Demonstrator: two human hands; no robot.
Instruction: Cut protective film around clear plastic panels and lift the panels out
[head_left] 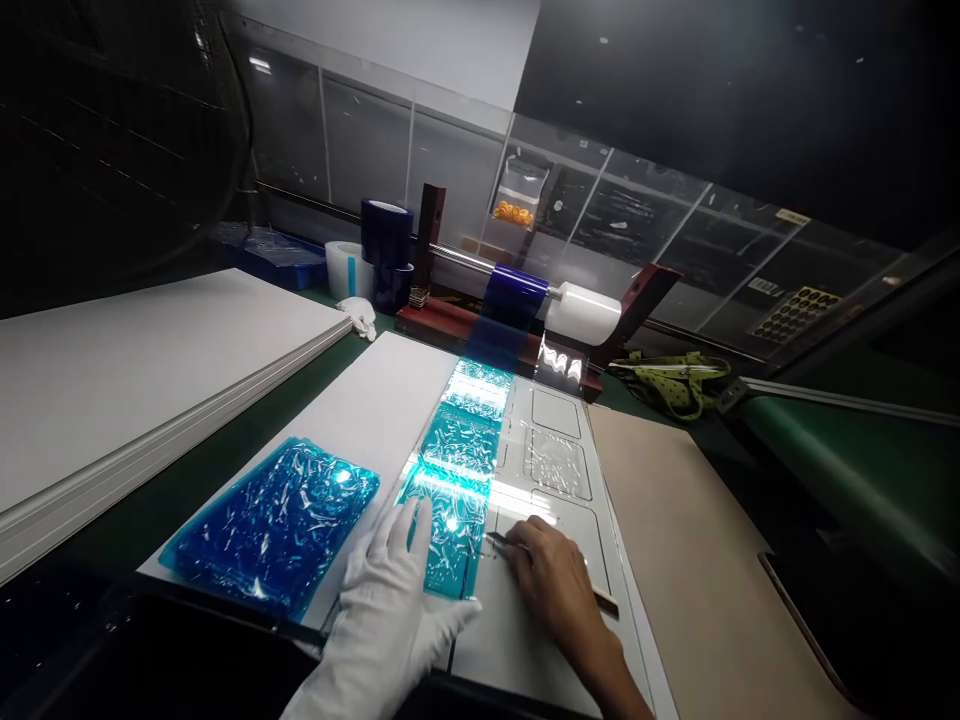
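Observation:
My left hand (pixel 390 590) wears a white glove and lies flat with fingers spread on the near end of a blue film strip (pixel 457 450). The strip runs from a blue roll (pixel 514 293) on a rod down over a white sheet (pixel 525 640) with clear rectangular pieces (pixel 556 463). My bare right hand (pixel 551 575) is closed on a thin metal tool (pixel 499 541); its tip rests at the strip's right edge near my left fingers.
A pile of cut blue film pieces (pixel 274 520) lies left of my hands. A stack of white boards (pixel 142 380) fills the left side. A brown board (pixel 705 560) lies to the right. Tape rolls (pixel 386 245) stand behind, with a clear screen beyond.

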